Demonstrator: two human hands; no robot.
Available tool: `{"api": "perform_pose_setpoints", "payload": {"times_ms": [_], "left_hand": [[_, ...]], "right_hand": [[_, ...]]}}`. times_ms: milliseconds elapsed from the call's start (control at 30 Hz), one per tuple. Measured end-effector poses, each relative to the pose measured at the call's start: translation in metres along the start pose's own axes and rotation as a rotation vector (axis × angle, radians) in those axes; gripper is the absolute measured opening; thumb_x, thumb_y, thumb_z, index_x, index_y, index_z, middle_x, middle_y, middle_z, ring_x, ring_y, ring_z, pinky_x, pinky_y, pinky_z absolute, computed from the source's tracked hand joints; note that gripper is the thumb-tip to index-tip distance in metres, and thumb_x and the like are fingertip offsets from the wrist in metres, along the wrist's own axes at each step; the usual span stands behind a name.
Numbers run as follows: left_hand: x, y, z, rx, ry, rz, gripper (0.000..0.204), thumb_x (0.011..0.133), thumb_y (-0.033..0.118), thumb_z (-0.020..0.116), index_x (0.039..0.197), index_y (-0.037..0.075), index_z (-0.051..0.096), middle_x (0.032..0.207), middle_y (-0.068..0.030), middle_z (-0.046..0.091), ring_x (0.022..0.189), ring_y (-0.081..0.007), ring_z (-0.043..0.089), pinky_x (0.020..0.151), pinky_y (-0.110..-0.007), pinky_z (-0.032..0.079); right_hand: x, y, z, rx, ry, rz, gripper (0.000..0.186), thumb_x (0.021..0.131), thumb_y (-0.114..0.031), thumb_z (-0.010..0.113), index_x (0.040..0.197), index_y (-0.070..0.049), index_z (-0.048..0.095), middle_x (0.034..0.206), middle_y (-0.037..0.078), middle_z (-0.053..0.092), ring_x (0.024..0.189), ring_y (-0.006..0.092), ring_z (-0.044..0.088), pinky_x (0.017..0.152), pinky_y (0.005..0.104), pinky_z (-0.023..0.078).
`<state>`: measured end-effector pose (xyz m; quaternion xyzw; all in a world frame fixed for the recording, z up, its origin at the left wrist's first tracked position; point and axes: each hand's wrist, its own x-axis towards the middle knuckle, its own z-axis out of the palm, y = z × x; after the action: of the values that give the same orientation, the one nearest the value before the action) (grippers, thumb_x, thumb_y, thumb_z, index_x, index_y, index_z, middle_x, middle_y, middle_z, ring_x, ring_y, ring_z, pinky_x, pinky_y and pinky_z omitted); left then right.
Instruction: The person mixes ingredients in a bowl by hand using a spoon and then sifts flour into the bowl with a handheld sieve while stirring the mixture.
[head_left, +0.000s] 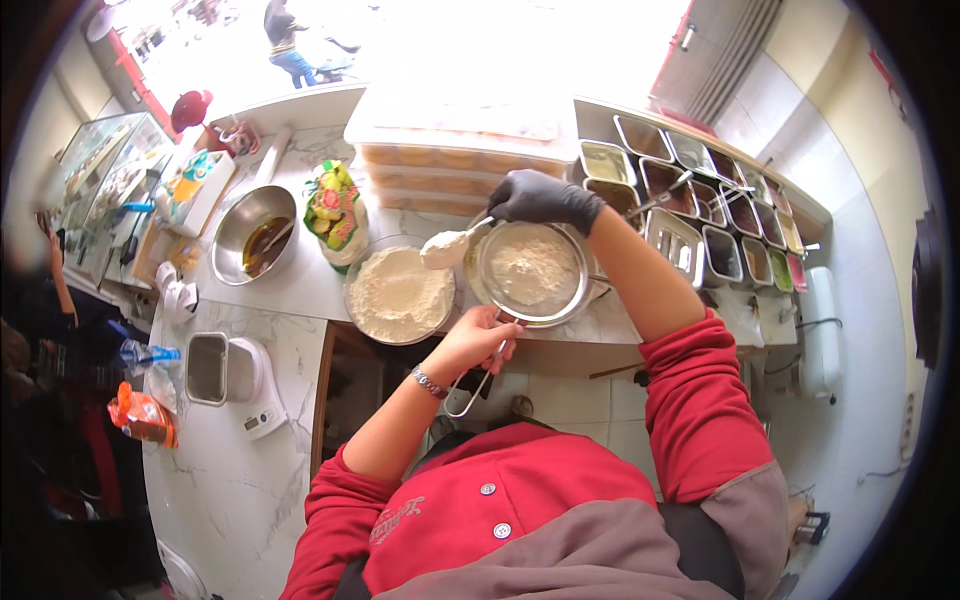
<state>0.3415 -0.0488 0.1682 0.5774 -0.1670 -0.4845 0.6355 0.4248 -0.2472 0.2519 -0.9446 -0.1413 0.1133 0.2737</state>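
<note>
My bare left hand (pixel 485 338), with a metal watch on its wrist, is closed around the wire handle of a round metal sieve (pixel 580 302). A heap of white flour (pixel 530 268) lies in the sieve. Beneath it the edge of a bowl shows, mostly hidden. In a dark glove, my right hand (pixel 548 200) grips a spoon (pixel 482 226) whose head is piled with flour (pixel 445 250). That spoon head hangs between the sieve and a wide clear bowl (pixel 352 312) of flour, left of the sieve.
Behind the sieve stand stacked lidded trays (pixel 450 155). Metal topping containers (pixel 665 180) fill the right side. Leftward are a green-yellow bag (pixel 336 215), a steel bowl (pixel 232 250) with brown liquid and a utensil, a scale (pixel 262 400) and a metal tin (pixel 207 365).
</note>
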Motion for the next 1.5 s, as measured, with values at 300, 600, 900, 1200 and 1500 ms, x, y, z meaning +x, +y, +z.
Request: {"api": "perform_pose_setpoints", "payload": {"times_ms": [300, 600, 900, 1200, 1500], "left_hand": [[0.005, -0.001, -0.007, -0.057, -0.020, 0.007, 0.019, 0.079, 0.010, 0.055, 0.093, -0.003, 0.048, 0.055, -0.0047, 0.051, 0.034, -0.0086, 0.043, 0.032, -0.020, 0.034], [0.005, 0.001, 0.000, -0.031, 0.034, 0.008, 0.019, 0.080, 0.011, 0.055, 0.090, -0.003, 0.048, 0.055, -0.0051, 0.052, 0.034, -0.0092, 0.046, 0.032, -0.019, 0.034], [0.004, -0.005, 0.002, 0.022, 0.010, 0.010, 0.021, 0.080, 0.012, 0.054, 0.090, -0.006, 0.049, 0.055, -0.0052, 0.053, 0.036, -0.0099, 0.049, 0.032, -0.019, 0.031], [-0.001, -0.006, -0.002, 0.030, -0.015, 0.026, 0.022, 0.080, 0.011, 0.053, 0.093, -0.006, 0.050, 0.055, -0.0050, 0.053, 0.036, -0.0097, 0.048, 0.032, -0.019, 0.031], [-0.002, 0.004, 0.000, 0.021, 0.030, -0.001, 0.021, 0.079, 0.014, 0.057, 0.089, -0.003, 0.049, 0.055, -0.0045, 0.052, 0.035, -0.0086, 0.047, 0.032, -0.018, 0.031]], "right_hand": [[-0.110, 0.026, 0.006, -0.634, 0.440, -0.175, 0.014, 0.072, -0.011, 0.054, 0.083, -0.007, 0.062, 0.075, 0.010, 0.058, 0.072, 0.0233, 0.057, 0.072, 0.0337, 0.043], [-0.039, -0.014, 0.018, -0.751, 0.536, -0.389, 0.014, 0.068, -0.008, 0.052, 0.081, -0.007, 0.057, 0.077, 0.007, 0.056, 0.077, 0.0213, 0.055, 0.075, 0.0328, 0.040], [0.089, -0.019, 0.111, -0.577, 0.184, -0.256, 0.015, 0.067, -0.010, 0.051, 0.077, -0.008, 0.062, 0.076, 0.012, 0.060, 0.076, 0.0267, 0.059, 0.070, 0.0376, 0.044], [0.093, -0.009, 0.101, -0.225, -0.210, -0.124, 0.022, 0.069, -0.016, 0.049, 0.084, -0.011, 0.065, 0.083, 0.012, 0.063, 0.081, 0.0263, 0.059, 0.073, 0.0361, 0.044], [0.050, -0.001, 0.045, -0.078, -0.056, -0.116, 0.026, 0.068, -0.013, 0.049, 0.087, -0.011, 0.067, 0.083, 0.012, 0.064, 0.078, 0.0274, 0.060, 0.073, 0.0360, 0.045]]}}
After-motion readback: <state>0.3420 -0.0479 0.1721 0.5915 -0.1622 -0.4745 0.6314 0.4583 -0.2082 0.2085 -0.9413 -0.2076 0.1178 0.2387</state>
